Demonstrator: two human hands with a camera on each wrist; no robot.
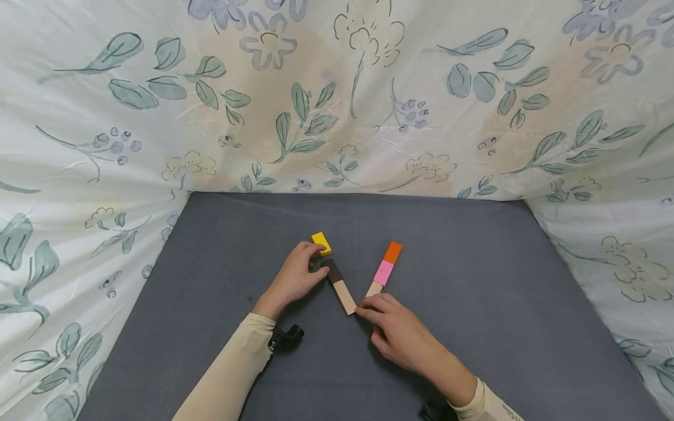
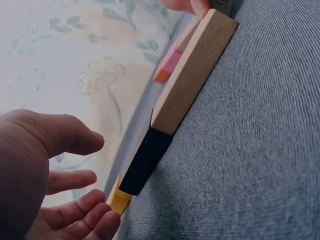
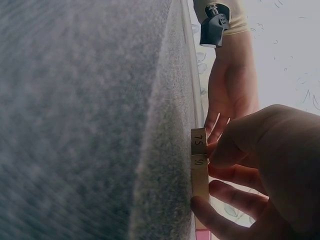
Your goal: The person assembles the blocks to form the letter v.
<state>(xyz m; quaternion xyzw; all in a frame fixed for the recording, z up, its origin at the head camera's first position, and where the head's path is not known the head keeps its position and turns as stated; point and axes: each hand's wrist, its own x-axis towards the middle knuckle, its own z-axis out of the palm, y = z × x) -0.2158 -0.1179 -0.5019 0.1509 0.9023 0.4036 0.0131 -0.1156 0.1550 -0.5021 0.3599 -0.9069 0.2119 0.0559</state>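
Two rows of small blocks form a V on the grey cloth. A dark brown block (image 1: 333, 271) and a plain wood block (image 1: 344, 297) make its left side; an orange block (image 1: 392, 252), a pink block (image 1: 383, 272) and a second plain block (image 1: 373, 289) make its right. My left hand (image 1: 295, 275) has its fingertips at the yellow block (image 1: 322, 242) beyond the brown one. Its thumb is near the brown block, apart from the fingers. The extended fingers of my right hand (image 1: 405, 333) touch the blocks near the V's point, partly covering the right plain block.
The grey cloth (image 1: 210, 351) covers the work surface. Floral fabric (image 1: 337, 117) hangs behind it and along both sides. A black wrist camera (image 1: 286, 337) sits on the left wrist. The numbers 75 and 50 mark wooden block ends (image 3: 198, 141) in the right wrist view.
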